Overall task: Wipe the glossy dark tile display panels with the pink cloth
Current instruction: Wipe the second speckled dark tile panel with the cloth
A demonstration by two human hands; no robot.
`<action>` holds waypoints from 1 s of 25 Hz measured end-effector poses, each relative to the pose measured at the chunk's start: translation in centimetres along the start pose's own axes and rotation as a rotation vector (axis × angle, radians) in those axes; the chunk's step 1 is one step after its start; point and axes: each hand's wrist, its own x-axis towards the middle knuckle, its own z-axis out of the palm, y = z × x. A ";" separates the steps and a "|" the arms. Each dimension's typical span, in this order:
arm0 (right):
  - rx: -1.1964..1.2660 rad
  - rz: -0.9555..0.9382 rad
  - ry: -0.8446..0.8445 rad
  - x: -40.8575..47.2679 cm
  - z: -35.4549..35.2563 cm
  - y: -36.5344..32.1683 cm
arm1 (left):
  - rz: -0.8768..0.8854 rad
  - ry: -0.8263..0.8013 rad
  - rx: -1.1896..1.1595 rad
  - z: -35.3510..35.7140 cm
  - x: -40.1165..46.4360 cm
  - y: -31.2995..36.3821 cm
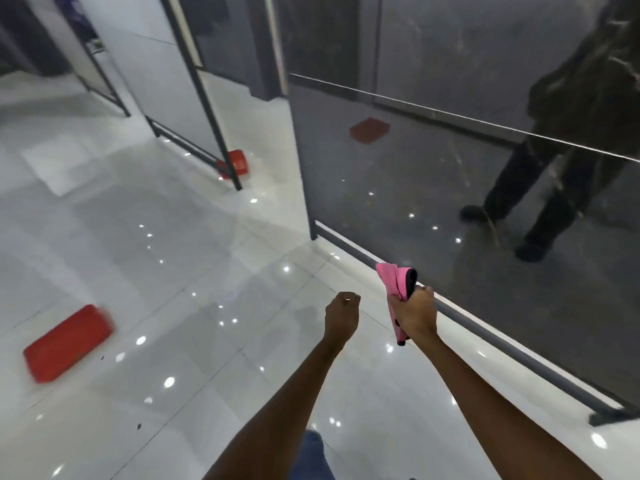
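Note:
A glossy dark tile panel (pixel 433 188) stands at the right in a grey metal frame, mirroring a standing person. My right hand (pixel 414 311) grips the bunched pink cloth (pixel 394 280), which has a dark edge, just in front of the panel's lower rail; the cloth is not touching the glass. My left hand (pixel 343 315) is held out beside it with curled fingers and holds nothing. A second panel (pixel 166 77), pale and reflective, stands further back at the left.
Glossy white floor tiles (pixel 173 289) spread out to the left. A red flat object (pixel 67 342) lies on the floor at the left, and another red one (pixel 237 162) lies by the base of the far panel. Metal frame feet (pixel 540 370) run along the floor.

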 end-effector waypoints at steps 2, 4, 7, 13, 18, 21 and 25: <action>-0.010 -0.056 -0.074 0.2 5.5 -4.3 | -0.004 0.070 -0.035 -6.0 2.4 -0.8; -0.025 -0.101 -0.155 0.0 11.5 -9.0 | -0.008 0.140 -0.043 -12.7 4.9 -1.7; -0.038 -0.156 -0.266 -0.6 19.9 -15.7 | -0.022 0.230 -0.030 -22.9 8.0 -2.5; -0.131 -0.318 -0.461 -2.7 36.7 -29.9 | -0.112 0.445 -0.168 -42.8 12.8 -5.0; -0.178 -0.443 -0.635 -2.9 51.4 -40.2 | -0.193 0.621 -0.261 -55.8 18.6 -7.5; -0.183 -0.526 -0.714 -1.7 60.7 -46.2 | -0.235 0.704 -0.248 -62.7 23.7 -8.8; -0.242 -0.601 -0.787 1.2 71.6 -55.0 | -0.353 0.789 -0.217 -72.2 31.4 -9.5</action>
